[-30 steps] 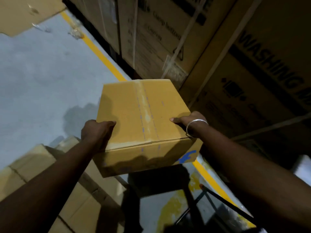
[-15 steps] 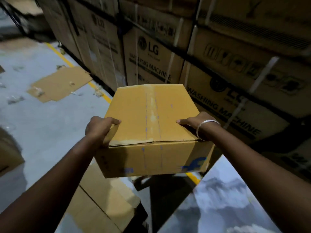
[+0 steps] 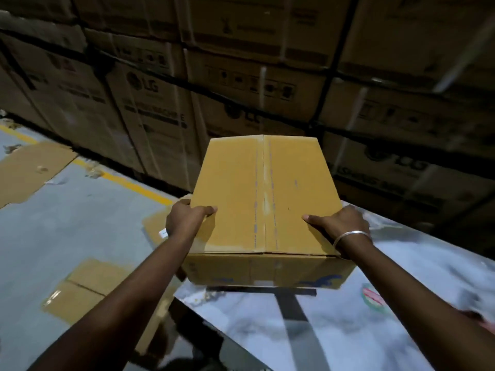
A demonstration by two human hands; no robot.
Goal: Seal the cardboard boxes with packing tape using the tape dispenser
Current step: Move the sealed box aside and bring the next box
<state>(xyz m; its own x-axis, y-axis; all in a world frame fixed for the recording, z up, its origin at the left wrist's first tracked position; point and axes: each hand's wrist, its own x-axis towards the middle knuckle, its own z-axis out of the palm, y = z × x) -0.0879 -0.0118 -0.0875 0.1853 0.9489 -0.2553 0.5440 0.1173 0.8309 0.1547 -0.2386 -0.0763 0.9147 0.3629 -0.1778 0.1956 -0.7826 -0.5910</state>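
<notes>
1. The cardboard box (image 3: 263, 199) hid both palms and most fingers; whether it rested on the glossy marbled desk (image 3: 375, 330) was unclear.
2. The box, at centre, was smooth, rectangular, its top seam taped.
3. The left hand (image 3: 184, 219) gripped its 9 o'clock edge; the right hand (image 3: 340, 223), wearing a metal bangle (image 3: 351, 235), gripped the 3 o'clock edge.
4. Blurred printed cartons (image 3: 150, 108) were stacked at 12 o'clock.
</notes>
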